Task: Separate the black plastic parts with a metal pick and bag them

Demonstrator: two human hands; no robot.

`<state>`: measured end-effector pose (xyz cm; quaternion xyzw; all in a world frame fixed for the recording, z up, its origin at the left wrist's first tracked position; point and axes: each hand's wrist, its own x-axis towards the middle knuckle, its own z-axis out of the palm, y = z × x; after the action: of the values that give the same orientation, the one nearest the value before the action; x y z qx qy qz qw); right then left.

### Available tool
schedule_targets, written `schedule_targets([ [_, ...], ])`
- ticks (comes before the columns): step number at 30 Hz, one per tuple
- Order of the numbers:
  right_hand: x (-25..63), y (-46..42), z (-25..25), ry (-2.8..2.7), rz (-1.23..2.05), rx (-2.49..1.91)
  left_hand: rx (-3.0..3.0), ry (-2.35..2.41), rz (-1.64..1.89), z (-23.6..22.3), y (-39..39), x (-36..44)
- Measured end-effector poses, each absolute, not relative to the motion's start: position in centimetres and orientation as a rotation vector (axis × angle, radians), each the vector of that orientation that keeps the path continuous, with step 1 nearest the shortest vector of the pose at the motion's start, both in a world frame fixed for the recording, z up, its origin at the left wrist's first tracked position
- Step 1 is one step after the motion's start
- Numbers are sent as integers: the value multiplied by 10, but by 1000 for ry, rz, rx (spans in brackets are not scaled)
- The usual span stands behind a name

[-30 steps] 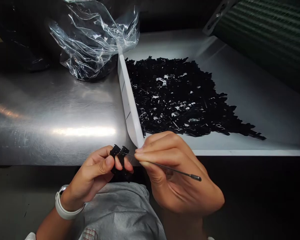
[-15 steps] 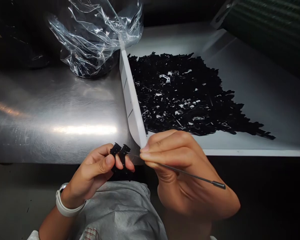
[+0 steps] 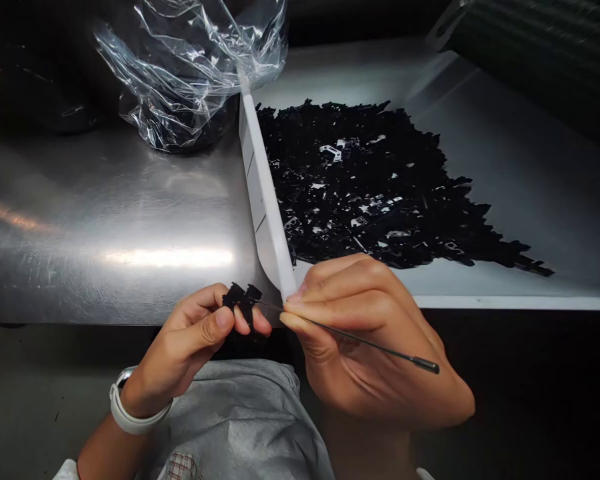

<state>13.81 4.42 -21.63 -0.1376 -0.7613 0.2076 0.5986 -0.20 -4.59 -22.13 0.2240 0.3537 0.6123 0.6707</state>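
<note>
My left hand (image 3: 196, 337) is closed on a small black plastic part (image 3: 242, 301), pinched between thumb and fingers just below the table's front edge. My right hand (image 3: 367, 340) is closed on a thin metal rod (image 3: 365, 343), held like a pen. The rod's fine tip touches the black part, and its thicker end points right. A large heap of similar black parts (image 3: 375, 187) lies on a white tray (image 3: 505, 193) just beyond my right hand.
A crumpled clear plastic bag (image 3: 185, 73) holding dark parts sits at the back of the steel table (image 3: 105, 220). The tray's raised white left wall (image 3: 263, 200) divides it from the steel surface. A watch is on my left wrist (image 3: 130, 413).
Both hands stay close together with only slight shifts. The rod's far end has swung a little to the right and then back up. The view has drifted slightly.
</note>
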Motion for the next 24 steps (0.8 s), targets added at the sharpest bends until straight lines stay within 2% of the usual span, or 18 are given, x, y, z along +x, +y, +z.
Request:
schedule_targets([
  [13, 145, 34, -210, -1850, 664, -378, 509, 863, 1372, -226, -46, -2],
  [20, 146, 22, -196, -1505, 730, -654, 480, 809, 1420, -223, -48, -5],
  [24, 155, 14, -185, -1372, 1009, -801, 503, 666, 1390, -225, -49, -5],
])
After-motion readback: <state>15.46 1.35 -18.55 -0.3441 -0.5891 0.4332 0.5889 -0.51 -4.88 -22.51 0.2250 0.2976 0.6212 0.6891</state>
